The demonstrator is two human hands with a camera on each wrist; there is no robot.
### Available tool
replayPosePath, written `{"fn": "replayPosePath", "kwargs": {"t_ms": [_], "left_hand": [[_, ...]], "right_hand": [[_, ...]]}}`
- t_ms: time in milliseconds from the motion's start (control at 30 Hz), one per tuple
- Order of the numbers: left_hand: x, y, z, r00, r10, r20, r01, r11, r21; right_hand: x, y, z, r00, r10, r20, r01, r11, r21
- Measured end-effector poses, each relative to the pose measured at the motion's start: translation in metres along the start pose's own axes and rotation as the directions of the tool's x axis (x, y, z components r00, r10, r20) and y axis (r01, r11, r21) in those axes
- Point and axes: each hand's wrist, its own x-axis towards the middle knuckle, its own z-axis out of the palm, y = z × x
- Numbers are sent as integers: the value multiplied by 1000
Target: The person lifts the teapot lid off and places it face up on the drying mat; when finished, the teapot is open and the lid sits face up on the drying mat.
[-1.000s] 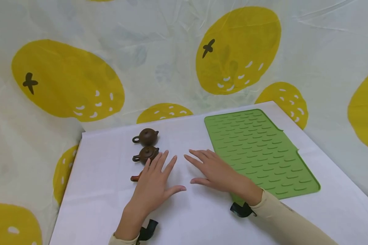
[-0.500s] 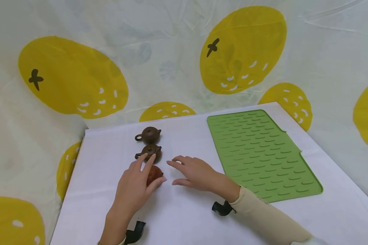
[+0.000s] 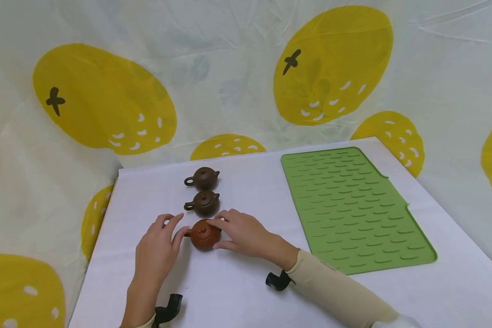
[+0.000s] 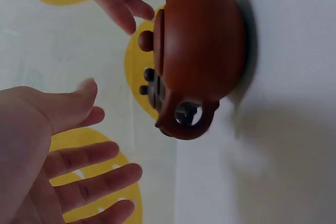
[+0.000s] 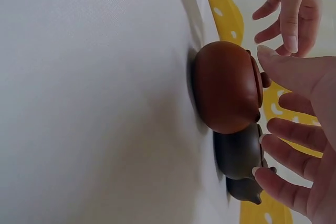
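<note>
A small reddish-brown clay teapot [image 3: 205, 237] stands upright on the white cloth, lid on, its handle towards my left hand [image 3: 153, 253]. That hand hovers beside the handle with loosely bent fingers; in the left wrist view a gap separates it from the teapot [image 4: 205, 40]. On the spout side is my right hand [image 3: 248, 234], fingers spread and slightly bent near the lid. In the right wrist view its thumb is close to the lid of the teapot [image 5: 223, 87]; whether it touches I cannot tell. Neither hand grips anything.
Two dark brown teapots, a nearer one [image 3: 206, 204] and a farther one [image 3: 206, 179], stand in line behind the red one. A green ridged mat [image 3: 352, 209] lies on the right of the white-covered table [image 3: 246, 291]. A fruit-patterned curtain [image 3: 229, 68] hangs behind.
Both hands have moved left and closer to the red teapot. My left hand has shifted off it to its handle side, uncovering it. The teapots stand as before.
</note>
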Motion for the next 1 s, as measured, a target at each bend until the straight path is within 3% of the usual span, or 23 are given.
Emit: {"fn": "replayPosePath", "kwargs": {"t_ms": [133,367,500,800,1000], "left_hand": [[-1,-6,4,1000,-8,-12,7,996,-84],[0,-14,13,998,-40,57,50,979,-196],[1,-16,17,998,-27,52,38,975,-218],[6,-18,23,1000,-5,-27,-1,971,-237],[10,-17,24,1000,-25,2,25,971,-239]], "right_hand": [[6,-1,5,1000,-20,-24,20,1000,-13],[11,-2,15,999,-17,-37,16,1000,-10],[12,-4,16,999,-6,-40,6,1000,6],[21,-8,17,999,-28,-40,29,999,26],[26,-8,18,999,-36,-18,37,999,39]]}}
